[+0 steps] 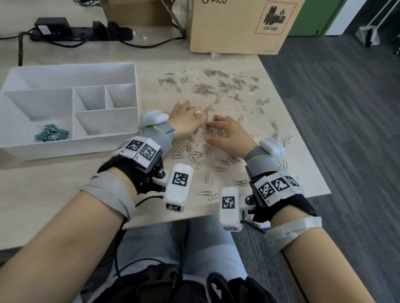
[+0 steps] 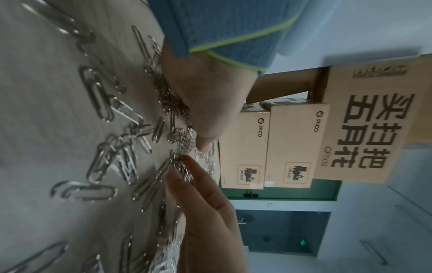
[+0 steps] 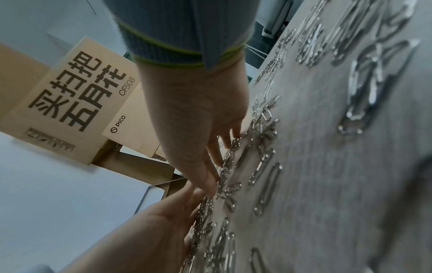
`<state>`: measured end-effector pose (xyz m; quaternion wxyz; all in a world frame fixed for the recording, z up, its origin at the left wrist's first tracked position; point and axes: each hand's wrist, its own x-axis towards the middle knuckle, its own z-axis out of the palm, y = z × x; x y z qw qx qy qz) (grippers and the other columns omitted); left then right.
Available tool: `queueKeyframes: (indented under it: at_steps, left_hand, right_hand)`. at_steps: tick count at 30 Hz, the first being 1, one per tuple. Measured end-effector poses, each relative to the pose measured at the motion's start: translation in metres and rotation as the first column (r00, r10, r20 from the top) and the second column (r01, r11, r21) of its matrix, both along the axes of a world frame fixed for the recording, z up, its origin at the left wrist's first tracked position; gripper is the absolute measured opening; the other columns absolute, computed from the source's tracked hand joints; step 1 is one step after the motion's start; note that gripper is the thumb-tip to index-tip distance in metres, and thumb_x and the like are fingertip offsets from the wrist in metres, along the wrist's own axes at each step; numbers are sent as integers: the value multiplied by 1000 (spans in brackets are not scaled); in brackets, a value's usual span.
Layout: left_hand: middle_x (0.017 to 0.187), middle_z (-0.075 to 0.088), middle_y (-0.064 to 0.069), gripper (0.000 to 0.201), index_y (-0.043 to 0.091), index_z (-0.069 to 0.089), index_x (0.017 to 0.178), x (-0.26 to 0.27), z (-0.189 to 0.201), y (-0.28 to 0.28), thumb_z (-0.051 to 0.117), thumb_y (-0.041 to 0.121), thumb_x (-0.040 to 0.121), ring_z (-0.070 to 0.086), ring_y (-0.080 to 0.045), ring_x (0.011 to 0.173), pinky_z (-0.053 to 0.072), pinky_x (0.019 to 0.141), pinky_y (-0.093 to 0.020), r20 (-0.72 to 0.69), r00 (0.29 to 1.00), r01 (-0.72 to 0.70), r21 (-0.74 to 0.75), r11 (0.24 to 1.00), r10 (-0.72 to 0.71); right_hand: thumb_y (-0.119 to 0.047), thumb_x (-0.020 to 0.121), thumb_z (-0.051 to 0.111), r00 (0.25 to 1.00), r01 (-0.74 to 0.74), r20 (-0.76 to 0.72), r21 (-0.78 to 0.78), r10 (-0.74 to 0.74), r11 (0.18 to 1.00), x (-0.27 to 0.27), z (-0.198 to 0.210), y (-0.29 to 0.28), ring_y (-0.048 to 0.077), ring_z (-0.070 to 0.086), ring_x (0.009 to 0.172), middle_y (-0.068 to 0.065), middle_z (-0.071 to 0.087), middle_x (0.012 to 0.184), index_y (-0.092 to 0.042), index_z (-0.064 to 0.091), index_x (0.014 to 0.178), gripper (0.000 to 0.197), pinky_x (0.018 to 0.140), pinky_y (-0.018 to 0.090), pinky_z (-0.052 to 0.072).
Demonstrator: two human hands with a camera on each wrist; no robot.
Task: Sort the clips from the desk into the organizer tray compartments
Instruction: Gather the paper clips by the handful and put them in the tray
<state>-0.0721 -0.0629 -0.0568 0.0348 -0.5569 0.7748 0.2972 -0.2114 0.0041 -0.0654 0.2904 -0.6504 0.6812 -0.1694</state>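
Observation:
Many silver paper clips lie scattered over the right part of the wooden desk. My left hand and right hand rest on the clips in the middle of the scatter, fingertips facing each other with a small heap of clips between them. In the left wrist view my left hand lies edge-on against the heap, and the right hand's fingers touch it from the other side. The right wrist view shows my right hand with straight fingers on the clips. The white organizer tray stands at the left.
Green binder clips lie in the tray's front left compartment; its other compartments show nothing inside. A PICO cardboard box stands at the back right, a black power strip with cables at the back left. The desk's right edge runs close to the clips.

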Motion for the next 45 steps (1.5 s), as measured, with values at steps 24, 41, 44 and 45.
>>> queueKeyframes:
  at_steps: [24,41,44,45]
  left_hand:
    - [156,-12,-7,109,19,-7,147,10,-15,67,57,67,72,-16,-26,143,-7,116,-49,6,991,137,-93,986,-137]
    - [130,43,-8,92,27,55,123,-22,1,29,84,55,41,38,-31,120,33,103,-37,-79,979,168,-205,964,-187]
    - [122,51,-11,67,22,64,112,-25,0,25,87,40,52,50,-28,110,37,83,-28,-150,973,137,-223,965,-173]
    - [119,54,-11,58,20,66,108,-26,0,25,86,36,55,53,-27,105,36,78,-27,-175,971,120,-236,964,-164]
  right_hand:
    - [-20,90,56,970,243,33,-132,-241,961,-9,-17,61,23,25,143,12,29,153,-10,47,137,49,115,29,18]
    - [-17,70,72,922,379,-54,-94,-384,921,-13,-3,33,28,59,103,11,63,110,-14,71,104,34,83,28,45]
    - [-13,71,71,923,384,43,-72,-382,920,-9,-1,25,24,63,101,10,69,105,-12,71,106,35,82,25,48]
    - [-11,72,70,912,405,97,-56,-399,913,-8,0,24,23,64,100,9,70,104,-11,70,108,36,83,26,49]
